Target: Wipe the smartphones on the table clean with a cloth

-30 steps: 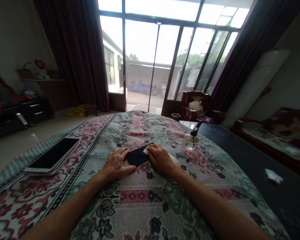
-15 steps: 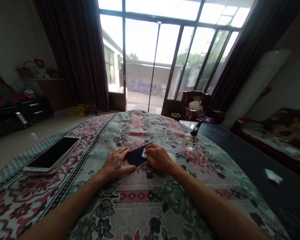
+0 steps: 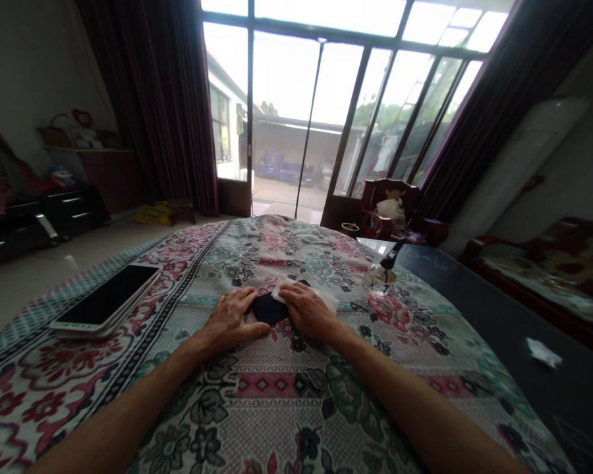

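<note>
A dark blue smartphone (image 3: 269,309) lies flat on the patterned tablecloth (image 3: 296,385), between my two hands. My left hand (image 3: 230,318) grips its left end, thumb along the near edge and fingers at the far side. Under the fingers of my right hand (image 3: 307,311) is a white tissue (image 3: 279,291), pressed onto the phone's upper face. Part of that tissue spreads out to the right beyond the hand. The phone's right part is mostly covered by the hand and tissue.
To the left, a larger white-framed device with a black screen (image 3: 109,296) rests on the cloth, seemingly stacked on another. A clear bottle with a black pump top (image 3: 379,280) stands at the right. Crumpled white paper (image 3: 544,353) lies on the dark table (image 3: 494,316) beyond.
My right hand has slid the tissue slightly left and away over the phone, its fingers flatter than before. More tissue shows at its right. My left hand stays at the phone's left end.
</note>
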Demonstrator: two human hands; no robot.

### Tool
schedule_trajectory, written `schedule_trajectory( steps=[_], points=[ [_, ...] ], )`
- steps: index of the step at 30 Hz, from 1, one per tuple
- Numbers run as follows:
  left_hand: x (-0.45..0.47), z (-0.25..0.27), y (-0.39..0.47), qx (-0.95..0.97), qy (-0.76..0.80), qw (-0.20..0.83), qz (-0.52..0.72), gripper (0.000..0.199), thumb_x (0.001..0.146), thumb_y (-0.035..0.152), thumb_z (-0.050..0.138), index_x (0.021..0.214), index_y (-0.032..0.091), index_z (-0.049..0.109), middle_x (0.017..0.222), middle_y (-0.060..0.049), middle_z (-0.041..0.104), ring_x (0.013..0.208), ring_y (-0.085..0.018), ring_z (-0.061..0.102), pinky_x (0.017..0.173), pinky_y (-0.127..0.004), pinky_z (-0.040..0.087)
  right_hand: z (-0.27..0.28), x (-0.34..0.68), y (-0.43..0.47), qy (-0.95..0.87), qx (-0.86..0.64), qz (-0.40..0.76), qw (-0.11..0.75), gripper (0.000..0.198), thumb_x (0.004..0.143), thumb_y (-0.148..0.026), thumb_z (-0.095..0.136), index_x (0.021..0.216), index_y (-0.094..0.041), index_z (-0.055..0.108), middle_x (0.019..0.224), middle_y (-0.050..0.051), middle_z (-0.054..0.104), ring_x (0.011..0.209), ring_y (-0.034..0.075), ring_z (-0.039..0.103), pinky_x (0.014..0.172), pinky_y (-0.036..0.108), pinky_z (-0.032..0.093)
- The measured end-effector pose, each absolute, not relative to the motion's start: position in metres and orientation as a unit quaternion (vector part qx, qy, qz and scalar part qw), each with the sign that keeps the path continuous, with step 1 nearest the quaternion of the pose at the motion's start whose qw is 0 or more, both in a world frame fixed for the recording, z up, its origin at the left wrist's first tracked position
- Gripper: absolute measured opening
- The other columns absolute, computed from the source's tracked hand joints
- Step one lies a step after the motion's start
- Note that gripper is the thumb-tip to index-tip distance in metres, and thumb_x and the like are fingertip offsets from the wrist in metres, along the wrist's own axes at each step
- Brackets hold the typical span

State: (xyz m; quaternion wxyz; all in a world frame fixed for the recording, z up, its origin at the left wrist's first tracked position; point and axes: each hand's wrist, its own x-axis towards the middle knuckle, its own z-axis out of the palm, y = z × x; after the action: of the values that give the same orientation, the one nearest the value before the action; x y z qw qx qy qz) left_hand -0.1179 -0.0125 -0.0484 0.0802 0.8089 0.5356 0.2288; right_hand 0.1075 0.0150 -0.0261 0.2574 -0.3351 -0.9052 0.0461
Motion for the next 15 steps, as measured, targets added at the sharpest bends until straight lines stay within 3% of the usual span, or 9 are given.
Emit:
schedule_trajectory(
  steps=[6, 10, 15],
  points=[
    [-0.118, -0.049, -0.012, 0.807, 0.544, 0.086, 0.215, 0.071, 0.070, 0.056, 0.066, 0.131, 0.021, 0.054, 0.143, -0.012, 0.050, 0.134, -0.037, 0.041, 0.112, -0.052, 0.031, -0.021, 0.111, 0.006, -0.920, -0.265, 0.124, 0.260, 0.035, 0.072, -0.003, 0.047, 0.091, -0.021, 0.070, 0.107, 0.003, 0.071, 0.101, 0.015, 0.062, 0.097, 0.032, 0.044],
    [-0.118, -0.049, -0.012, 0.804, 0.547, 0.088, 0.218, 0.072, 0.070, 0.055, 0.066, 0.131, 0.019, 0.053, 0.145, -0.015, 0.049, 0.134, -0.038, 0.040, 0.112, -0.053, 0.031, -0.012, 0.120, 0.002, -0.920, -0.265, 0.168, 0.234, 0.031, 0.069, -0.004, 0.047, 0.077, -0.024, 0.070, 0.096, -0.001, 0.072, 0.091, 0.013, 0.064, 0.090, 0.029, 0.047],
    [-0.118, -0.048, -0.012, 0.807, 0.539, 0.082, 0.227, 0.068, 0.070, 0.056, 0.067, 0.128, 0.022, 0.055, 0.142, -0.013, 0.052, 0.133, -0.037, 0.042, 0.111, -0.052, 0.032, -0.007, 0.140, 0.013, -0.897, -0.356, 0.125, 0.232, 0.029, 0.065, -0.002, 0.047, 0.067, -0.021, 0.068, 0.081, 0.000, 0.069, 0.075, 0.014, 0.063, 0.076, 0.027, 0.049]
  ],
)
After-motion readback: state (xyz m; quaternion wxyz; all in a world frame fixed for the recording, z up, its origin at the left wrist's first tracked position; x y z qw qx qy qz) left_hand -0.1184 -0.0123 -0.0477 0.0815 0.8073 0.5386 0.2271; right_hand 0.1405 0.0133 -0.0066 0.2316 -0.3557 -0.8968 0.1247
